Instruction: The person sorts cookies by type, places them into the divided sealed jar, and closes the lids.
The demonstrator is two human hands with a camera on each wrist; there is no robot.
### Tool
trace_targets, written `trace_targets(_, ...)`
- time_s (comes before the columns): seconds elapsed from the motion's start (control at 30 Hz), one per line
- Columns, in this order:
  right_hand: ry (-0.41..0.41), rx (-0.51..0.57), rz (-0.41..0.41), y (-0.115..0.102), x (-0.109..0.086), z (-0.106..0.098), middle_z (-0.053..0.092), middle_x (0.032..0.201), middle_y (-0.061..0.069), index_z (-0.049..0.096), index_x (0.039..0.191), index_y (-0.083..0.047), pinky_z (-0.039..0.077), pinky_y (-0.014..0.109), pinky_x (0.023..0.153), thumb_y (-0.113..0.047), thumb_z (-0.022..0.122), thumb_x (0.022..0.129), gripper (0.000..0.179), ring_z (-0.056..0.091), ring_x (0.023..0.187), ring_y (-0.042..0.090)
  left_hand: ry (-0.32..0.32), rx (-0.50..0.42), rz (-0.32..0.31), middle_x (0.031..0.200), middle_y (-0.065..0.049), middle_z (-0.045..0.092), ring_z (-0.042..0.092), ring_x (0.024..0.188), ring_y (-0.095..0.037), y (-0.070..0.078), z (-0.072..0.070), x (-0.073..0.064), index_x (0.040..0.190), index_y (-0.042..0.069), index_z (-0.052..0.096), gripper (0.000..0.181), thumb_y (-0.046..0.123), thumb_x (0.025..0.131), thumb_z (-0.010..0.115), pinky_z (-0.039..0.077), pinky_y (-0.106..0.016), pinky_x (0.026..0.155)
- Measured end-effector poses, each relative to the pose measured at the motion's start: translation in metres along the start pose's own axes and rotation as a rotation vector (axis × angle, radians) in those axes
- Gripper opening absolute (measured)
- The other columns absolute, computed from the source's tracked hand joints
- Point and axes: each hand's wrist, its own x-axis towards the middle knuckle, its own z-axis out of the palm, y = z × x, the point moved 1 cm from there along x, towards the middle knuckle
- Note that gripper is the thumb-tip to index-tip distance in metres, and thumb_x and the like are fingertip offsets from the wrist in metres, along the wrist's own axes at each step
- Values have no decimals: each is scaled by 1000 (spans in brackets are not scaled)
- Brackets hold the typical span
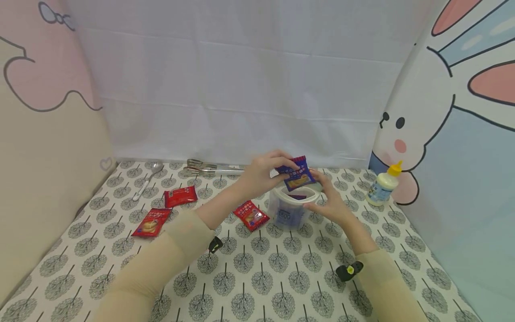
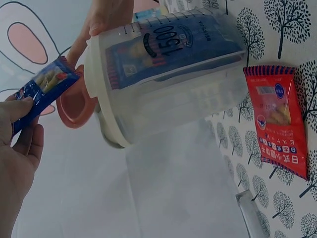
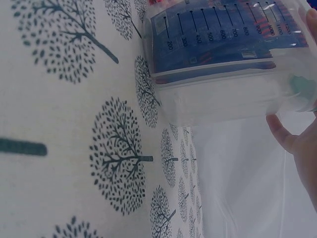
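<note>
My left hand pinches a blue biscuit packet above the mouth of a clear plastic storage jar. In the left wrist view the thumb lies on the face of the packet. The jar has a white rim, printed measuring marks, and blue packets showing through its wall. An orange flip lid hangs beside the rim. My right hand grips the jar near its top, thumb on the near side; some fingers are hidden behind it.
Red biscuit packets lie on the tree-print cloth: one beside the jar, two more to the left. A spoon and metal tongs lie at the back. A yellow-capped bottle stands right. A white curtain hangs behind.
</note>
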Motion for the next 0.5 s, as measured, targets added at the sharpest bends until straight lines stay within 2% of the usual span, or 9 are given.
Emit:
trace_targets(0.1,7,-5,4,17,0,3,31,145,22,19,147,-9,35,60,98,0,76,73,94,33,129,41,-59,-17,10,110,-4,64,60,105,-16,-1,9,1,104,7,68,25,-3,81,69,47,-13,91)
trace_targets(0.23,8,-33,16,34,0,5,32,145,18,16,148,-15,35,54,97,-3,78,72,98,33,130,36,-138,-13,-17,111,-4,63,60,107,-16,-1,16,-1,106,8,68,27,-5,82,67,46,-13,92)
trace_targets(0.4,14,-14,-20,33,1,5,32,145,21,18,147,-10,35,58,96,2,77,70,98,33,130,40,-191,5,-71,116,-5,62,59,110,-17,-2,19,-2,109,8,67,28,-4,83,66,45,-14,94)
trace_targets(0.5,19,2,-57,18,1,3,35,141,25,20,144,-4,36,59,95,6,76,69,94,35,126,43,-205,7,-90,116,-5,62,58,111,-18,-5,19,-3,109,8,66,29,-5,83,65,46,-17,95)
